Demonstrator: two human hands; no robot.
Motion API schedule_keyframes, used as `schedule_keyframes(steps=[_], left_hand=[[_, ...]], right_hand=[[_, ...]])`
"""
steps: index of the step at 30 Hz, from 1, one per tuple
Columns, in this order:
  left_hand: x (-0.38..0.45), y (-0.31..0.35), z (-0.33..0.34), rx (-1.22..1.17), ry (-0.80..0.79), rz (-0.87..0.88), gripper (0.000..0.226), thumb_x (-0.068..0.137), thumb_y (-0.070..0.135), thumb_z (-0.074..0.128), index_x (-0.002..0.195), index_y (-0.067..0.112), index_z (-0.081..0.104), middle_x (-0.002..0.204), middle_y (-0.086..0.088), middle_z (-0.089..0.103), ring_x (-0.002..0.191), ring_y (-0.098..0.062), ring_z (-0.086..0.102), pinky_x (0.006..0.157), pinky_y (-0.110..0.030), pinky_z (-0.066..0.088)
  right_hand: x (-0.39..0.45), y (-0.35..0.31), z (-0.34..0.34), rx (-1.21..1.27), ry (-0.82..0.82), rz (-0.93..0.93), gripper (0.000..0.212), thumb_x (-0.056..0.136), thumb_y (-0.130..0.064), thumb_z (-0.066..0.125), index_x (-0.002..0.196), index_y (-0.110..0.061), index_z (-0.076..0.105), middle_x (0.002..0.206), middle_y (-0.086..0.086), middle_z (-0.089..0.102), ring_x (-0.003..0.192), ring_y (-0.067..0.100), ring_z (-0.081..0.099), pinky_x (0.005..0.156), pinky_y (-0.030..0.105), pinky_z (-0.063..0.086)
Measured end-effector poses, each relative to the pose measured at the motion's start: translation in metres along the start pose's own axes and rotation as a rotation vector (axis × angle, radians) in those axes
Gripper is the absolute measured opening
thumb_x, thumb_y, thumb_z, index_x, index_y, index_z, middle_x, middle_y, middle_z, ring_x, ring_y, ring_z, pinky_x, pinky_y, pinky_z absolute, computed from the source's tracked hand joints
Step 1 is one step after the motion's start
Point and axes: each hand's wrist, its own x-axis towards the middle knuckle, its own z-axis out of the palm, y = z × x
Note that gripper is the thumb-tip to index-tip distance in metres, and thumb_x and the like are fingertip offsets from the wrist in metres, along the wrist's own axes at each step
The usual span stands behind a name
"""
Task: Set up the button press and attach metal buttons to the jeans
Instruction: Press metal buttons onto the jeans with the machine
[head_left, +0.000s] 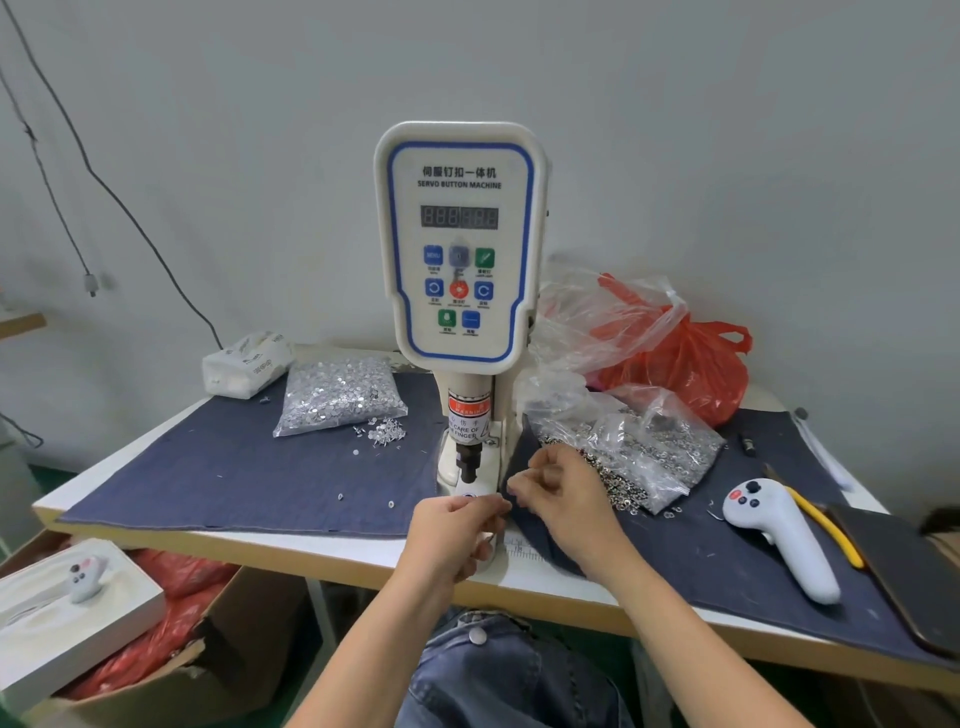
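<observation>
A white servo button machine (460, 244) stands at the middle of the table, its black punch (466, 462) above a white lower die (470, 492). My left hand (449, 535) hovers just in front of the die with curled fingers, pinching something small that I cannot make out. My right hand (561, 499) is beside the die on the right, fingers curled; whether it holds anything is unclear. Blue jeans (498, 670) with one metal button (477, 635) lie in my lap below the table edge. A bag of silver tacks (337, 395) sits left of the machine, a bag of button caps (634, 452) right.
Denim cloth (234, 467) covers the table. A tissue pack (247, 364) lies at the back left, red and clear plastic bags (675, 358) at the back right. A white controller (779, 535), yellow-handled pliers (826, 525) and a dark phone (904, 577) lie on the right. A cardboard box (156, 649) stands lower left.
</observation>
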Motion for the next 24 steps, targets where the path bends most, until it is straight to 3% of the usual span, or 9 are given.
schedule_keyframes(steps=[3, 6, 8, 10, 14, 17, 24], left_hand=[[0.0, 0.002, -0.001, -0.119, -0.035, -0.124, 0.014, 0.085, 0.014, 0.066, 0.072, 0.008, 0.066, 0.05, 0.003, 0.057, 0.032, -0.005, 0.036, 0.031, -0.013, 0.018], [-0.003, 0.002, -0.007, -0.224, -0.105, -0.226, 0.017, 0.088, 0.018, 0.063, 0.073, 0.01, 0.065, 0.05, 0.005, 0.053, 0.032, -0.003, 0.031, 0.03, -0.012, 0.015], [-0.004, 0.002, -0.011, -0.265, -0.141, -0.288, 0.021, 0.089, 0.022, 0.061, 0.07, 0.012, 0.063, 0.048, 0.006, 0.053, 0.031, -0.002, 0.03, 0.029, -0.011, 0.014], [-0.004, 0.002, -0.014, -0.273, -0.153, -0.336, 0.027, 0.089, 0.025, 0.061, 0.065, 0.014, 0.062, 0.048, 0.007, 0.053, 0.03, -0.001, 0.029, 0.029, -0.01, 0.013], [-0.002, 0.004, -0.019, -0.315, -0.182, -0.38, 0.031, 0.086, 0.024, 0.065, 0.057, 0.015, 0.058, 0.049, 0.006, 0.053, 0.03, -0.001, 0.03, 0.028, -0.01, 0.014], [0.0, 0.006, -0.02, -0.384, -0.18, -0.395, 0.029, 0.084, 0.021, 0.067, 0.059, 0.013, 0.055, 0.047, 0.006, 0.053, 0.028, -0.001, 0.031, 0.026, -0.011, 0.014], [0.004, 0.004, -0.021, -0.458, -0.061, -0.327, 0.02, 0.082, 0.017, 0.069, 0.066, 0.009, 0.059, 0.047, 0.002, 0.054, 0.025, -0.001, 0.03, 0.024, -0.009, 0.013]], right_hand=[[-0.011, 0.003, 0.005, -0.276, -0.013, -0.275, 0.022, 0.087, -0.005, 0.063, 0.085, -0.019, 0.045, 0.074, 0.0, 0.061, 0.065, 0.003, 0.057, 0.062, 0.013, 0.044], [-0.014, 0.009, 0.006, -0.549, 0.01, -0.684, 0.008, 0.088, -0.003, 0.059, 0.083, -0.003, 0.052, 0.074, 0.009, 0.056, 0.066, 0.022, 0.056, 0.062, 0.028, 0.043], [-0.012, 0.015, 0.005, -0.69, 0.011, -0.927, 0.01, 0.089, -0.002, 0.053, 0.084, -0.007, 0.047, 0.071, 0.011, 0.054, 0.062, 0.026, 0.051, 0.061, 0.031, 0.043], [-0.011, 0.019, 0.005, -0.774, 0.003, -1.052, 0.019, 0.087, 0.002, 0.053, 0.086, -0.013, 0.041, 0.072, 0.01, 0.054, 0.061, 0.025, 0.049, 0.061, 0.034, 0.045], [-0.012, 0.024, 0.004, -0.802, -0.066, -1.112, 0.015, 0.084, 0.004, 0.056, 0.087, -0.008, 0.047, 0.078, 0.012, 0.057, 0.067, 0.026, 0.05, 0.067, 0.037, 0.047], [-0.013, 0.019, 0.01, -0.717, -0.001, -1.102, 0.013, 0.086, -0.001, 0.056, 0.091, -0.009, 0.047, 0.078, 0.01, 0.061, 0.068, 0.025, 0.056, 0.068, 0.033, 0.05], [-0.025, 0.018, 0.023, -0.393, 0.095, -0.744, 0.015, 0.086, -0.013, 0.061, 0.098, -0.005, 0.058, 0.091, 0.002, 0.066, 0.078, 0.013, 0.068, 0.067, 0.029, 0.055]])
